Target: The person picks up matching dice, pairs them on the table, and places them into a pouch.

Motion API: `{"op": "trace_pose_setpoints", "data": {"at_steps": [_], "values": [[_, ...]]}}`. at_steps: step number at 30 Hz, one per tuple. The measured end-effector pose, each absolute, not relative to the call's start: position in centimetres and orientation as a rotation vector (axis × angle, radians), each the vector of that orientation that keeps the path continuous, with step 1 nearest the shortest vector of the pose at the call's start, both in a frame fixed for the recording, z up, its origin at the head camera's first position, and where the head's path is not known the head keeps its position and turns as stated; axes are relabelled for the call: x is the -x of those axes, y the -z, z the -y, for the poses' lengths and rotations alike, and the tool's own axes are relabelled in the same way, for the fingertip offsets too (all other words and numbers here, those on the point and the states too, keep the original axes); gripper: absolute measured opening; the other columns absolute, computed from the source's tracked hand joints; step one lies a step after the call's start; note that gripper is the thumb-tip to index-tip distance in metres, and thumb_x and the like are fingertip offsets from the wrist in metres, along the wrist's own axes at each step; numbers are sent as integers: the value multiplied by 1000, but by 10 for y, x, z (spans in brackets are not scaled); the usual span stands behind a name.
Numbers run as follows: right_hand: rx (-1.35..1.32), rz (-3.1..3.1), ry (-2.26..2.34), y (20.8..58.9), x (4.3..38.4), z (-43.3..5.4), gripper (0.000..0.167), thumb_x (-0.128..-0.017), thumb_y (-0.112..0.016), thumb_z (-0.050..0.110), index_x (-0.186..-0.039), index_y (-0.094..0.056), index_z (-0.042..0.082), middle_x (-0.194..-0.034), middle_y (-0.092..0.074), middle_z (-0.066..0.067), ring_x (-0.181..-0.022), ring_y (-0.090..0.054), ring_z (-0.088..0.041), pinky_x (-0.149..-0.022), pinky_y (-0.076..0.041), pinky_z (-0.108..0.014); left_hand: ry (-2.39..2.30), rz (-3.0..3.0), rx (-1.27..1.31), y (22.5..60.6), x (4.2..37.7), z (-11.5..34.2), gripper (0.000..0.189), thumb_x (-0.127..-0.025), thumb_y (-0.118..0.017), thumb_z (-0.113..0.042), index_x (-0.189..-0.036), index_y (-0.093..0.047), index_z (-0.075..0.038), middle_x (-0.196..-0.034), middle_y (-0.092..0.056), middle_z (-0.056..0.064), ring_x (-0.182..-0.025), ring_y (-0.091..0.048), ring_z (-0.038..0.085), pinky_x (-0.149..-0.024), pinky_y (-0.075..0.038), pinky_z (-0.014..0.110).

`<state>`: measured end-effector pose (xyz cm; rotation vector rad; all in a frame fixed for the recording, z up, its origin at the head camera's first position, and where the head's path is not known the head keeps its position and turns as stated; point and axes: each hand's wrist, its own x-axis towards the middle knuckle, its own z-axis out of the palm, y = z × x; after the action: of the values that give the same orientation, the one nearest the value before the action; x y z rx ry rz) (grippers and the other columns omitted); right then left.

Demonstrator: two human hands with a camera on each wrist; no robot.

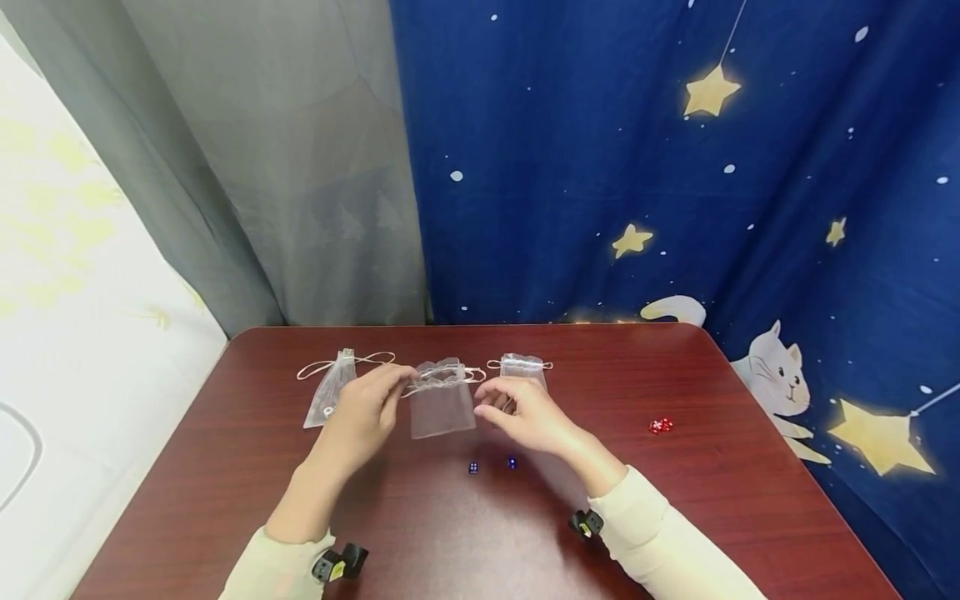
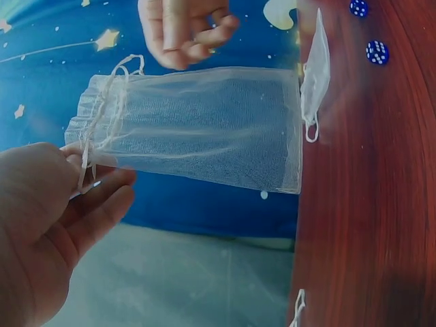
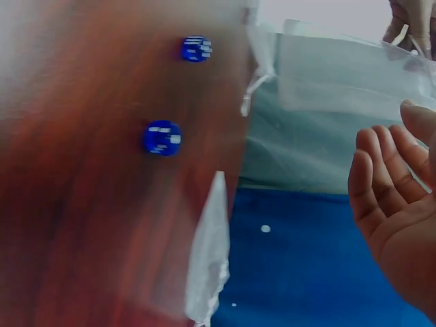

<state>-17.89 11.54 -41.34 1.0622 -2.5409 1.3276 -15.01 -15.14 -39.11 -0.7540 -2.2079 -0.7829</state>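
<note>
A sheer white drawstring pouch (image 1: 442, 413) hangs above the table with its gathered top uppermost. My left hand (image 1: 358, 421) pinches this pouch by its upper left corner, close to the drawstring, as the left wrist view also shows. The mesh body looks flat, with nothing visible inside. Beside the pouch's right edge, my right hand (image 1: 531, 418) holds nothing; its fingers (image 3: 381, 170) are loosely bent and apart from the mesh. Two blue dice, one on the left (image 1: 473, 468) and one on the right (image 1: 512, 462), lie on the table below the hands.
Another sheer pouch (image 1: 339, 385) with a small white item in it lies at the left, partly behind my left hand. A third pouch (image 1: 525, 365) lies behind my right hand. Several red dice (image 1: 660, 426) sit together on the right of the reddish-brown table (image 1: 750, 517). Curtains (image 1: 555, 167) hang behind.
</note>
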Motion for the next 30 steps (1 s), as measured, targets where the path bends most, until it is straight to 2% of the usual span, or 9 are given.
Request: {"op": "trace_pose_setpoints", "data": {"at_steps": [6,13,18,23,30], "values": [[-1154,2595,-1126,432,176,-112,14,-92,-76,14,-100,-71,4,-79,-65,5,-66,-56,-1,-60,-51,-20,779,2223,728,393,150,158,18,-90,-68,9,-103,-72,-3,-97,-73,7,-93,-71,23,-82,-58,40],[-1269,2712,-716,451,170,-107,16,-92,-76,23,-100,-73,9,-81,-64,6,-72,-58,-6,-67,-49,-22,761,2255,702,392,147,162,18,-90,-67,9,-102,-73,-3,-96,-73,7,-92,-71,26,-83,-58,43],[-1279,2792,-539,459,166,-102,18,-91,-77,32,-95,-72,16,-79,-60,5,-68,-53,-5,-61,-45,-24,746,2270,699,394,146,163,18,-90,-67,9,-103,-72,-3,-95,-73,7,-89,-71,24,-80,-58,42],[-1276,2848,-396,463,162,-96,24,-89,-78,39,-89,-67,17,-75,-57,5,-64,-46,-3,-58,-40,-23,741,2269,705,396,146,165,19,-89,-67,10,-102,-72,-4,-94,-73,6,-87,-72,23,-77,-58,41],[-1321,2843,-215,466,159,-89,20,-87,-80,36,-96,-71,21,-84,-61,10,-72,-55,-2,-66,-50,-25,755,2279,714,398,145,166,19,-89,-68,10,-102,-72,-4,-94,-72,4,-88,-71,22,-77,-58,40]]}}
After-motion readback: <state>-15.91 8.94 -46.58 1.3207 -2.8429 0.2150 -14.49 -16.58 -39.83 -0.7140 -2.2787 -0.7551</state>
